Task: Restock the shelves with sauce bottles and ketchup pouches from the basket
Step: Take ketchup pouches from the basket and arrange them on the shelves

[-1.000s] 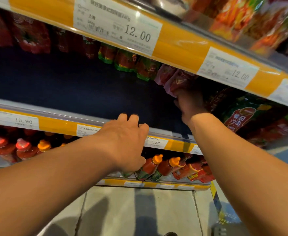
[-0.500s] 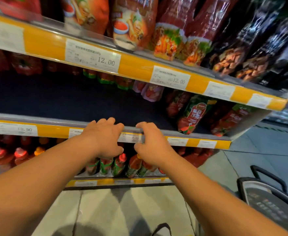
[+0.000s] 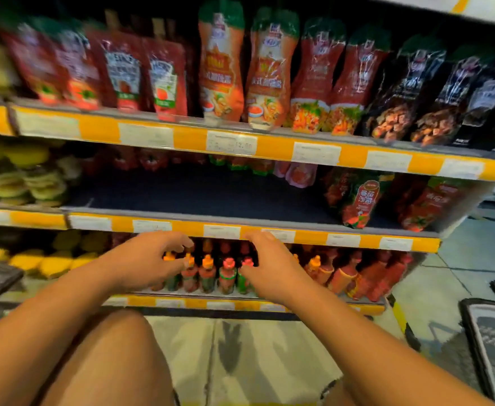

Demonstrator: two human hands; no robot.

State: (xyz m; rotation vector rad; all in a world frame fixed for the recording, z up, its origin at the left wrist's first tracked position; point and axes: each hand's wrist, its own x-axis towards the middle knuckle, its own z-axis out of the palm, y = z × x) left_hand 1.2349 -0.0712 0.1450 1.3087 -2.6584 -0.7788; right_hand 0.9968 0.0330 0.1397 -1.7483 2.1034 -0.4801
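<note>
head | left hand [image 3: 146, 260] fingers apart, empty | right hand [image 3: 269, 263] fingers apart, empty | two knees

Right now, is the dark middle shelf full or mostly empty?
Mostly empty. The dark middle shelf shows a wide bare stretch; only red stand-up pouches at its right end and a few packs at the back.

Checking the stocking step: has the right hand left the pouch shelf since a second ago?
Yes. The right hand came down from the middle shelf to the sauce bottles below.
</note>
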